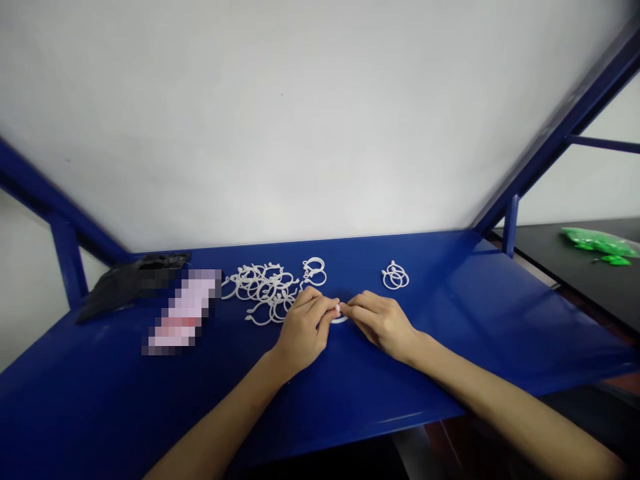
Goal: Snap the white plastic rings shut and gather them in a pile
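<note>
My left hand and my right hand meet fingertip to fingertip over a white plastic ring on the blue table. Both hands pinch this ring, and their fingers hide most of it. Just left of my left hand lies a loose pile of several white rings. A small stack of rings sits beyond my hands, and another small cluster of rings lies to the right, apart from both hands.
A black bag lies at the table's far left, beside a blurred pinkish packet. Blue frame posts rise at both back corners before a white wall. A green bag rests on a dark table to the right.
</note>
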`<state>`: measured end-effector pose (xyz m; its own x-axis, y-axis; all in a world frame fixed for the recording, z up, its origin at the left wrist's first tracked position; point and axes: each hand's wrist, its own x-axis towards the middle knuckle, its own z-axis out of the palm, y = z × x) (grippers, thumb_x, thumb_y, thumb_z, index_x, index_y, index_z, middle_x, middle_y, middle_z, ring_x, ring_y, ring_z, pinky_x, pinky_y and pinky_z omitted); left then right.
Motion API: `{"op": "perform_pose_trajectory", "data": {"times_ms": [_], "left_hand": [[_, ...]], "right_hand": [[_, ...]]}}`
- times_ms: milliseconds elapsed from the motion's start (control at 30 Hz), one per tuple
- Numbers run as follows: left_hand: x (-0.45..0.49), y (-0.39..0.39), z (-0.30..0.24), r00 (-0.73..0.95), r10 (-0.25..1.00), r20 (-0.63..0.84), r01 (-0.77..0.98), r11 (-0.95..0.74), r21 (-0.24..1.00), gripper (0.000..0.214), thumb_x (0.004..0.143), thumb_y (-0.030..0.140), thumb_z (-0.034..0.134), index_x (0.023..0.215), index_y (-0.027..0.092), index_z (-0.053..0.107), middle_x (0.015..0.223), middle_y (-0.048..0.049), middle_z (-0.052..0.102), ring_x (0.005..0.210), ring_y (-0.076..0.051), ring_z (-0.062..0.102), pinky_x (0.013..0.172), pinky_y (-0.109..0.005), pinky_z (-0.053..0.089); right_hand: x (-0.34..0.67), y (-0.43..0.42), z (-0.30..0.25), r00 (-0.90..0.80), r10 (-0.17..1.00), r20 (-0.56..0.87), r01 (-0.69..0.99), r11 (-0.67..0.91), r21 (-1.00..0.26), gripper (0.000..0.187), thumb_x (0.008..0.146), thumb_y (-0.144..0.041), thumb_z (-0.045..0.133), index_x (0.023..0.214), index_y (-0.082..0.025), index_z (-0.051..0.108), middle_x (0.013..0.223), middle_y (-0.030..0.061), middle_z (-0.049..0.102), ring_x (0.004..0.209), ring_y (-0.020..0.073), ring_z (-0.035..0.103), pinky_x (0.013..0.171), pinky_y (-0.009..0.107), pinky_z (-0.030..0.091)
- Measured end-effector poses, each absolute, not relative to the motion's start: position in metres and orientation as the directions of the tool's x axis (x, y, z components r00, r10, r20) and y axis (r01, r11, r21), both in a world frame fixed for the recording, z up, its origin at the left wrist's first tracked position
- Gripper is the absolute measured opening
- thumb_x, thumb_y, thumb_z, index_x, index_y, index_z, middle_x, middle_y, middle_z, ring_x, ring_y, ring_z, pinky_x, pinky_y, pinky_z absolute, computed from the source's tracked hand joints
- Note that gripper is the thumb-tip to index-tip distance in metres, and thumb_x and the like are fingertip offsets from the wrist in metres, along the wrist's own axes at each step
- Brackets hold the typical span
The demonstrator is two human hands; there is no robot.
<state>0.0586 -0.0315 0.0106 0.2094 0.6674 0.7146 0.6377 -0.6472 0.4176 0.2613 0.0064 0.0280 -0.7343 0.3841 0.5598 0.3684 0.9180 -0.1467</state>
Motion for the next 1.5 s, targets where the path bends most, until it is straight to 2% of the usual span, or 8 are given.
{"op": "perform_pose_trajectory", "data": {"times_ms": [167,333,533,667,833,1000,1233,1500], "left_hand": [[0.061,-0.024,0.009,0.22,0.721,0.657,0.692,-0.59,0.416,0.016,0.097,0.015,0.051,0.101,0.021,0.066,0.091,-0.0041,0.071,0.09,-0.02,0.061,0.081,-0.035,0.053],[0.052,-0.014,0.005,0.24,0.787,0.568,0.812,-0.483,0.326,0.028,0.099,0.033,0.054,0.122,0.021,0.065,0.098,-0.0063,0.073,0.097,-0.024,0.059,0.088,-0.043,0.049],[0.039,-0.002,0.003,0.173,0.806,0.566,0.917,-0.341,0.205,0.037,0.1,0.041,0.048,0.122,0.017,0.065,0.111,-0.0126,0.071,0.104,-0.03,0.056,0.092,-0.05,0.046],[0.036,0.001,-0.002,0.205,0.797,0.568,0.936,-0.329,0.126,0.048,0.099,0.047,0.046,0.135,0.017,0.057,0.131,-0.0157,0.064,0.123,-0.035,0.051,0.101,-0.056,0.042],[0.031,0.003,-0.011,0.225,0.839,0.495,0.939,-0.322,0.118,0.064,0.098,0.055,0.044,0.15,0.018,0.04,0.147,-0.0137,0.054,0.141,-0.039,0.039,0.112,-0.061,0.032],[0.03,0.002,-0.008,0.227,0.85,0.476,0.942,-0.316,0.114,0.061,0.098,0.05,0.045,0.149,0.017,0.042,0.142,-0.0126,0.058,0.136,-0.039,0.043,0.115,-0.062,0.027],[0.034,0.001,0.002,0.199,0.859,0.471,0.953,-0.282,0.112,0.03,0.098,0.031,0.048,0.116,0.021,0.07,0.119,-0.0105,0.067,0.111,-0.031,0.053,0.099,-0.052,0.043],[0.033,0.001,0.004,0.221,0.775,0.592,0.948,-0.313,0.057,0.015,0.093,0.022,0.06,0.091,0.022,0.075,0.111,-0.0094,0.067,0.104,-0.03,0.052,0.09,-0.046,0.047]], "right_hand": [[0.26,0.013,0.023,-0.726,0.421,0.544,0.438,0.893,-0.107,0.028,0.105,-0.022,0.039,0.103,-0.018,0.066,0.084,0.0068,0.068,0.074,0.0157,0.06,0.065,0.026,0.048],[0.262,0.023,0.03,-0.652,0.536,0.537,0.573,0.811,-0.114,0.027,0.103,-0.028,0.043,0.106,-0.021,0.069,0.096,0.0074,0.069,0.08,0.0156,0.064,0.065,0.025,0.049],[0.298,0.05,0.053,-0.27,0.832,0.485,0.911,0.383,-0.151,0.025,0.1,-0.028,0.049,0.104,-0.025,0.073,0.104,0.0076,0.068,0.082,0.0182,0.065,0.057,0.025,0.044],[0.327,0.071,0.053,-0.121,0.924,0.363,0.97,0.187,-0.153,0.024,0.099,-0.028,0.05,0.111,-0.023,0.071,0.109,0.0074,0.068,0.089,0.0207,0.066,0.06,0.027,0.044],[0.336,0.078,0.044,-0.12,0.95,0.288,0.976,0.167,-0.142,0.025,0.096,-0.032,0.058,0.118,-0.023,0.065,0.11,0.0071,0.07,0.093,0.0221,0.066,0.067,0.029,0.047],[0.329,0.075,0.041,-0.134,0.919,0.371,0.974,0.191,-0.121,0.026,0.098,-0.037,0.055,0.115,-0.021,0.066,0.108,0.0092,0.069,0.1,0.0255,0.064,0.073,0.033,0.051],[0.318,0.073,0.027,-0.262,0.857,0.444,0.939,0.332,-0.087,0.028,0.098,-0.038,0.055,0.117,-0.021,0.067,0.114,0.012,0.064,0.104,0.0274,0.059,0.076,0.036,0.055],[0.308,0.069,0.026,-0.446,0.751,0.487,0.832,0.548,-0.082,0.028,0.097,-0.033,0.056,0.117,-0.017,0.068,0.109,0.0134,0.063,0.099,0.0283,0.057,0.088,0.044,0.056]]}}
